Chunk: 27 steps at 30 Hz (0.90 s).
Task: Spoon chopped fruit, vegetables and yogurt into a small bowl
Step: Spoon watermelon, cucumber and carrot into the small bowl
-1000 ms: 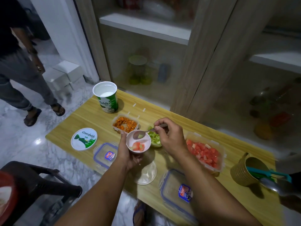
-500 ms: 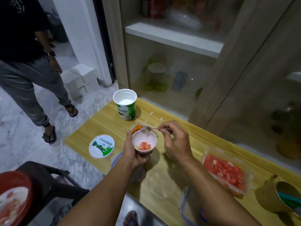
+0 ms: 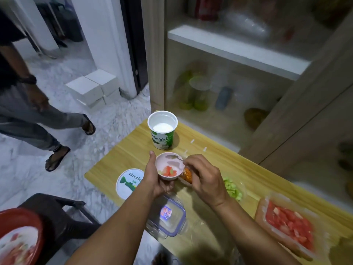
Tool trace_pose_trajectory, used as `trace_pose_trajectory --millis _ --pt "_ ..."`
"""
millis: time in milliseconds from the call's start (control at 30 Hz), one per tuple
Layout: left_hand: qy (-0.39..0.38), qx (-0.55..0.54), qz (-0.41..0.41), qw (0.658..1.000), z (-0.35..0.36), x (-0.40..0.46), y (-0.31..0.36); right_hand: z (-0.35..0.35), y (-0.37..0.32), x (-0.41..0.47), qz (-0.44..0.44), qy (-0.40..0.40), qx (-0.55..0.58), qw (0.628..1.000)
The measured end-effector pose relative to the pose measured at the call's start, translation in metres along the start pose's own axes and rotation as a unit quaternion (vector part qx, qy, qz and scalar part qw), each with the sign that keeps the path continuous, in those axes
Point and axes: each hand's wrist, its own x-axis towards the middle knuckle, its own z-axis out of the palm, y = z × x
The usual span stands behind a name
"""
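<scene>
My left hand (image 3: 155,178) holds a small pink bowl (image 3: 162,163) above the wooden table (image 3: 219,159); red and green fruit pieces lie in it. My right hand (image 3: 205,177) pinches a metal spoon (image 3: 172,157), whose head rests over the bowl's far rim. An open green-and-white yogurt tub (image 3: 162,130) stands just behind the bowl. A container of orange chopped carrot (image 3: 186,174) is partly hidden under my right hand. Green chopped pieces (image 3: 233,188) lie to its right. A clear tub of red watermelon cubes (image 3: 288,224) sits at the far right.
The yogurt lid (image 3: 127,183) and a blue-rimmed container lid (image 3: 168,217) lie near the table's front edge. A dark plastic stool (image 3: 57,217) and a red plate (image 3: 19,238) are at lower left. A person (image 3: 28,111) walks on the marble floor. A glass-door cabinet (image 3: 229,83) stands behind the table.
The bowl and both hands have shifted left toward the yogurt tub, and the spoon's head now rests over the bowl's rim. The view has swung left. The person on the floor has stepped.
</scene>
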Motion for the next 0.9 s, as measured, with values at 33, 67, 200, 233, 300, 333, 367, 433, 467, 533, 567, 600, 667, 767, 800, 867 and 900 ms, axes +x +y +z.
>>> trace_pose_trajectory --millis 33,67,200,233,300,333,367,433,467,533,567,600,667,767,800,867,900 --pt "0.003 -0.003 0.001 1.0 -0.001 0.002 0.003 0.002 0.002 0.003 0.007 0.0 -0.002 1.0" --pt "0.002 -0.005 0.001 1.0 -0.003 0.004 0.003 0.004 0.004 0.004 0.015 -0.003 -0.004 1.0" --pt "0.011 -0.006 0.004 1.0 -0.007 0.006 0.007 0.01 0.007 0.009 0.029 0.011 -0.004 1.0" --pt "0.011 -0.011 0.005 1.0 -0.008 0.007 0.007 0.011 0.008 0.01 0.031 0.016 -0.003 0.999" --pt "0.003 -0.009 0.001 1.0 -0.008 0.006 0.01 0.014 0.01 0.011 0.036 0.037 -0.006 0.999" --pt "0.0 -0.014 -0.003 1.0 -0.007 0.006 0.011 0.016 0.01 0.012 0.037 0.036 -0.006 0.999" --pt "-0.002 -0.021 -0.002 1.0 -0.006 0.008 0.011 0.017 0.01 0.012 0.041 0.03 -0.003 0.999" --pt "-0.006 -0.019 -0.002 1.0 -0.004 0.008 0.013 0.017 0.01 0.012 0.067 0.066 0.004 0.996" --pt "0.0 -0.02 0.0 1.0 -0.002 0.006 0.014 0.017 0.01 0.013 0.091 0.104 0.016 0.99" --pt "0.008 -0.029 0.009 0.999 -0.004 0.008 0.015 0.015 0.014 0.018 0.182 0.187 0.076 0.962" --pt "0.009 -0.031 0.009 0.999 -0.005 0.007 0.016 0.014 0.019 0.019 0.233 0.222 0.1 0.942" --pt "0.008 -0.033 0.009 0.999 -0.007 0.005 0.016 0.014 0.027 0.019 0.275 0.245 0.109 0.923" --pt "0.001 -0.056 0.01 0.998 -0.012 0.003 0.015 0.014 0.046 0.016 0.333 0.244 0.073 0.908" --pt "0.017 -0.063 0.002 0.998 -0.015 -0.001 0.015 0.019 0.068 0.008 0.404 0.147 -0.017 0.902" --pt "0.023 -0.075 -0.001 0.997 -0.015 -0.003 0.015 0.022 0.073 0.005 0.42 0.121 -0.035 0.899" --pt "0.03 -0.102 -0.016 0.994 -0.016 -0.001 0.017 0.029 0.073 0.003 0.431 0.086 -0.055 0.897" --pt "0.032 -0.113 -0.02 0.993 -0.017 0.001 0.017 0.032 0.072 0.003 0.428 0.075 -0.057 0.899"
